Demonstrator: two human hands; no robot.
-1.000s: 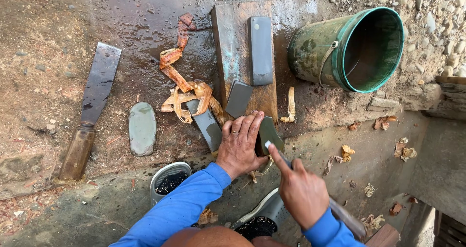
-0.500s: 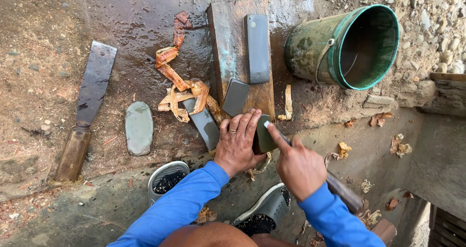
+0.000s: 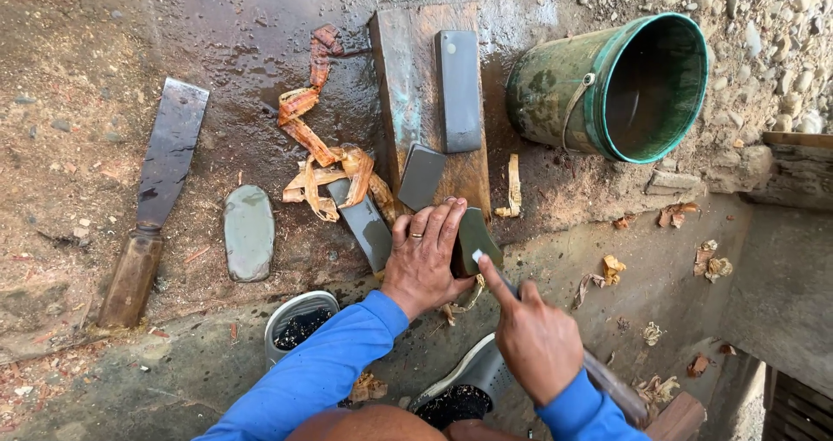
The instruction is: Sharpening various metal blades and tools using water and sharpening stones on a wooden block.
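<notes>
My left hand (image 3: 425, 254), with a ring on one finger, lies flat with its fingers pressed on the left side of a dark flat blade (image 3: 475, 235). The blade rests at the near end of a wet wooden board (image 3: 403, 68). My right hand (image 3: 534, 337) grips a wooden handle (image 3: 618, 391) that runs off to the lower right. Its index finger stretches forward onto the dark blade. Whether blade and handle are one tool is hidden by the hand. A long grey whetstone (image 3: 458, 90) lies on the board, and a smaller grey stone (image 3: 421, 176) sits below it.
A green bucket (image 3: 625, 85) lies on its side at the right. A large knife (image 3: 165, 168) with a wooden handle and an oval stone (image 3: 249, 231) lie at the left. Orange bark strips (image 3: 325, 159) cover a grey slab (image 3: 366, 226). My shoes (image 3: 299, 320) are at the bottom.
Both hands and the dark blade slid slightly left, then back a little, staying pressed together at the board's near end. Nothing else moved.
</notes>
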